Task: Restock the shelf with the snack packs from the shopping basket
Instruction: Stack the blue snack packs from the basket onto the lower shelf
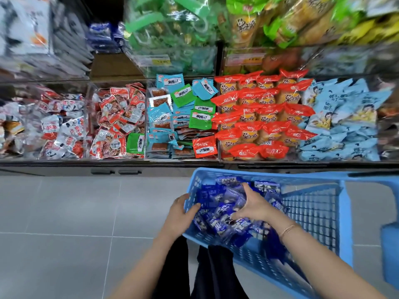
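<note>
Top of the shelf (64, 164) is smearing into blur, so the bags up there aren't readable, and the bins at both far ends are running out of frame. The shopping basket (313, 212) is sitting on the floor (64, 212) right in front of the shelf, and its right side is getting cut off at the edge, so I can't tell how far it goes. The snack packs (218, 225) are lying in a heap in the basket's left end, dark blue and shiny, with print too blurry to read. They're pointing every which way, so no shared long axis; a few near the front wall are slanting toward lower right. The right grip (252, 206) is curling round a bunch of packs on top of the heap, its fingers half buried in them. The left grip (181, 214) is clamping the basket's left wall, thumb inside against the packs, fingers partly hiding behind the lattice. A thin bracelet (287, 229) is showing on the right wrist.
</note>
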Motion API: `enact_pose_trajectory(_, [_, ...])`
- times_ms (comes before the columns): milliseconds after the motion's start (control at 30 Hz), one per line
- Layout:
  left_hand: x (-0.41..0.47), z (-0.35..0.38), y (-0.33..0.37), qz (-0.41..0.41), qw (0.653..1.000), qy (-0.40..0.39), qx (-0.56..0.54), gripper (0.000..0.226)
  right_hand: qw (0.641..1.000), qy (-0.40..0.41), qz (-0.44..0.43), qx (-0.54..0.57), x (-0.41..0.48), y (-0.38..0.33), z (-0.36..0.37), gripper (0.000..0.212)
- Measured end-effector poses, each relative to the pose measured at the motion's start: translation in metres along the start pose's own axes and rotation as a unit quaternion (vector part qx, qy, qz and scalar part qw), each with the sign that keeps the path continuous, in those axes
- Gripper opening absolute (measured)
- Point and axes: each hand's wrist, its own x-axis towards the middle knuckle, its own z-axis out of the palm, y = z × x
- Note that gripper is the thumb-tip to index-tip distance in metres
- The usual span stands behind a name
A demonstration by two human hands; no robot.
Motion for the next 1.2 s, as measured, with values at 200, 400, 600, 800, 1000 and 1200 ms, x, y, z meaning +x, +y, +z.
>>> enact_pose_trajectory(200, [-0.012,-0.015,0.053,-0.091,0.946,-0.283,-0.126,0.055,0.988,-0.120,-0.055,-0.077,-0.051,-0.038,-0.018,0.136])
enact_pose_trajectory(400, [-0.024,-0.018,0.055,-0.106,0.912,-0.298,-0.260,0.059,0.988,0.000,-0.122,0.096,-0.075,-0.057,-0.008,0.127])
enact_pose_trajectory(600, [-0.035,-0.027,0.060,-0.128,0.903,-0.292,-0.288,0.059,0.979,0.062,-0.119,0.156,-0.085,-0.061,-0.002,0.121])
enact_pose_trajectory(800, [-0.033,-0.041,0.094,-0.108,0.925,-0.335,-0.145,0.073,0.984,-0.018,-0.085,0.158,-0.086,-0.052,-0.004,0.127])
enact_pose_trajectory(1000, [-0.025,-0.042,0.099,-0.050,0.928,-0.233,-0.286,0.077,0.850,0.103,0.013,0.516,-0.087,-0.054,0.006,0.083])
enact_pose_trajectory(1200, [-0.042,0.010,0.094,0.092,0.935,-0.130,-0.316,0.077,0.685,0.008,-0.057,0.726,-0.094,-0.085,0.035,0.060])
